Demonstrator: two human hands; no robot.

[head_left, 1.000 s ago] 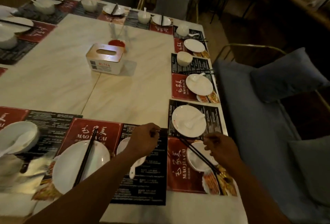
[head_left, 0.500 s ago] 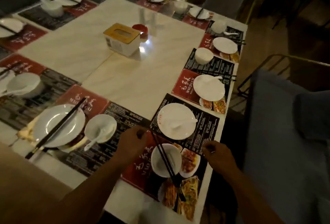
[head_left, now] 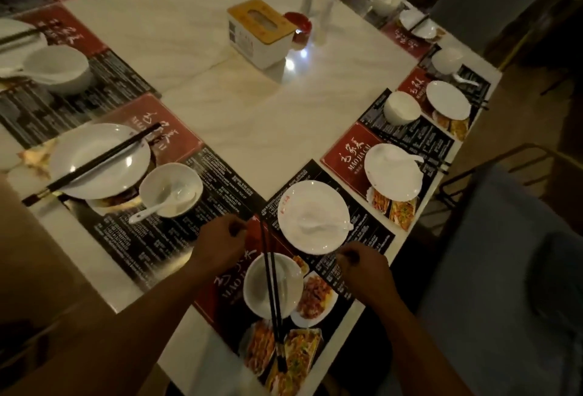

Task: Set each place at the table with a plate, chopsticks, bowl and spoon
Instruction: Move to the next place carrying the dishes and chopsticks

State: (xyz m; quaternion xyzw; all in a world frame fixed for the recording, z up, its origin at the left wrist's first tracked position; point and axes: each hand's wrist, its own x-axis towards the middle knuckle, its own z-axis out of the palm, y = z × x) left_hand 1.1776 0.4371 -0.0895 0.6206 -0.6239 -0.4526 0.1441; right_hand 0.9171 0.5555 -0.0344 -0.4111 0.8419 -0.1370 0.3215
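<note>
2 hands rest on the corner placemat (head_left: 227, 289). The left hand (head_left: 220, 245) and the right hand (head_left: 362, 268) both have fingers curled down near its far edge, but the dim view does not show whether they pinch it. Between the hands, slightly nearer the person, sits a white bowl (head_left: 257, 290) with 2 black chopsticks (head_left: 270, 282) laid across its rim. Just beyond the right hand, and to the right of the left hand, a plate (head_left: 299, 203) carries a white spoon (head_left: 312, 226).

"MAO JIA CAI" on red placemat (head_left: 340, 153)
</note>
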